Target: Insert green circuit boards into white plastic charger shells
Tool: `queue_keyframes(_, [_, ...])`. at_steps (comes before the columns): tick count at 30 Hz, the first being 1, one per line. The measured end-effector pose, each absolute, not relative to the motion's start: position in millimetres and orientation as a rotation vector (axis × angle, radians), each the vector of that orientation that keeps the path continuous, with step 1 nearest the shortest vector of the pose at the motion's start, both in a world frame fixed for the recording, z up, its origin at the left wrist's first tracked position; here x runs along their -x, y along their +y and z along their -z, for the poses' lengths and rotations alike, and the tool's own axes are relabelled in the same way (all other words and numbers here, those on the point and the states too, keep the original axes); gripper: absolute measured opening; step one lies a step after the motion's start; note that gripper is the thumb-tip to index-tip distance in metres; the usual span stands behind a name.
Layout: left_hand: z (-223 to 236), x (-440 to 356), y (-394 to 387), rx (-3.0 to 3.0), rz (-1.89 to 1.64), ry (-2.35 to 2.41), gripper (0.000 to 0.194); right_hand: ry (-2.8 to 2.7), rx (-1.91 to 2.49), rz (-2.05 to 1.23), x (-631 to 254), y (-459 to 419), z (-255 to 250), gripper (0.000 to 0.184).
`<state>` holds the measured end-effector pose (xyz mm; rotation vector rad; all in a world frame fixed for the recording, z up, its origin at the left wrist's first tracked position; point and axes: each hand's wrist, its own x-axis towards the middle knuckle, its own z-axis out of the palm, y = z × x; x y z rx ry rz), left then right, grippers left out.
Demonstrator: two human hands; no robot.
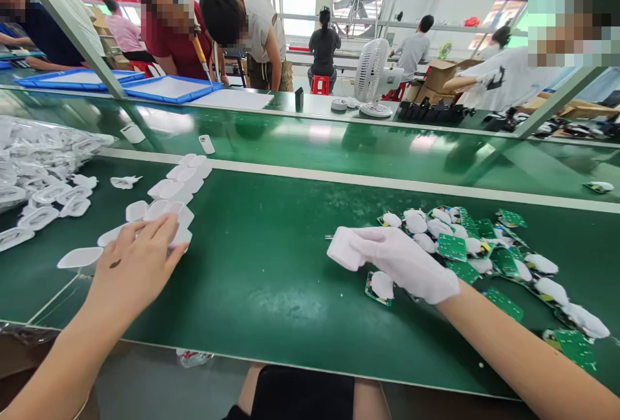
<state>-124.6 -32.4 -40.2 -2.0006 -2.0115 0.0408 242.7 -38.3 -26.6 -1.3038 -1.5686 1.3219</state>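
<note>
far left there's a messy heap of white plastic frames (41, 197), partly bagged in clear plastic (33, 129), on the green counter (252, 232). next over, some frosted white covers (80, 257) lie overlapping, and the bare left hand (133, 257) is right on top of them — fingers spread and bent down, can't really tell from this angle if they're pinching one or just touching. then the gloved right hand (402, 257), fingers gripping a white casing (343, 249) over the counter — thin metal prongs (328, 237) stick out its left side. right of that, a loose pile of circuit boards (452, 247), some green side up.
</note>
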Motion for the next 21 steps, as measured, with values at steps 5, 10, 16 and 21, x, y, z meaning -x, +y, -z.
queue_keyframes(5, [38,128,-30,2.039,0.057,-1.841,0.044,-2.168,1.26,-0.808,-228,-50,40,0.019])
queue_keyframes(10, [35,139,-29,2.053,0.075,-1.748,0.038,-2.176,1.486,-0.666,-244,8,33,0.032])
queue_keyframes(16, [37,158,-23,2.081,0.194,-1.583,0.024,-1.967,2.14,-0.168,-284,133,14,0.044])
queue_keyframes(21, [42,122,-12,2.518,0.582,-1.523,0.038,-2.057,2.237,-0.185,-303,155,16,0.055])
